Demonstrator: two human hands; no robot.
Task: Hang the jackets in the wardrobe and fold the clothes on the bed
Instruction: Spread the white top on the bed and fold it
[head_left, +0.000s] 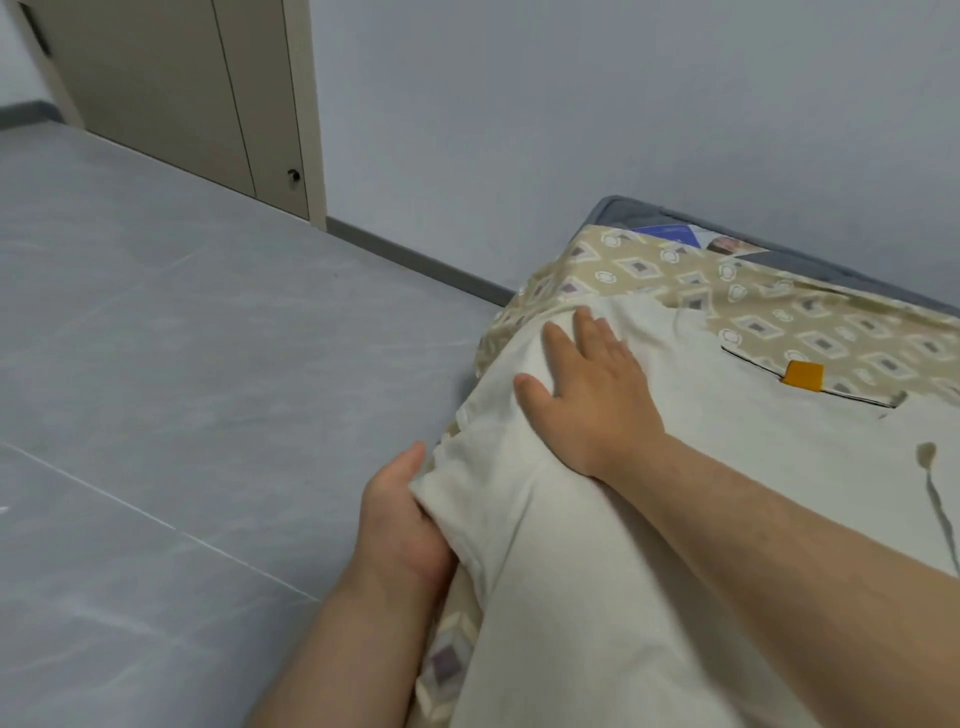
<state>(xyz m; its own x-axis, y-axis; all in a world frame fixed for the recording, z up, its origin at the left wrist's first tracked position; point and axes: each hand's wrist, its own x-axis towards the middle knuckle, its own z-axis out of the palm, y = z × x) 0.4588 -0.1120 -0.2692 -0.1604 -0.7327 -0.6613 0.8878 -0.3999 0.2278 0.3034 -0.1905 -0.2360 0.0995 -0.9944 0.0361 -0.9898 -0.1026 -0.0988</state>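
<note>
A cream garment (649, 519) with an orange tag (803, 375) lies on beige diamond-patterned bedding (810, 317).

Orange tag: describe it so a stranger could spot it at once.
Start at the bed with the beige diamond-patterned sheet. A cream garment lies spread over it, with a dark-piped pocket edge right of the right hand. The orange tag sits on that edge, the only bright patch on the pale cloth.

— What sort of place is it?
— A bedroom in a home: a bed (615, 205) under a patterned sheet (810, 306), tall beige doors (171, 88) beside a plain wall (571, 104), grey floor tiles (182, 364).
</note>
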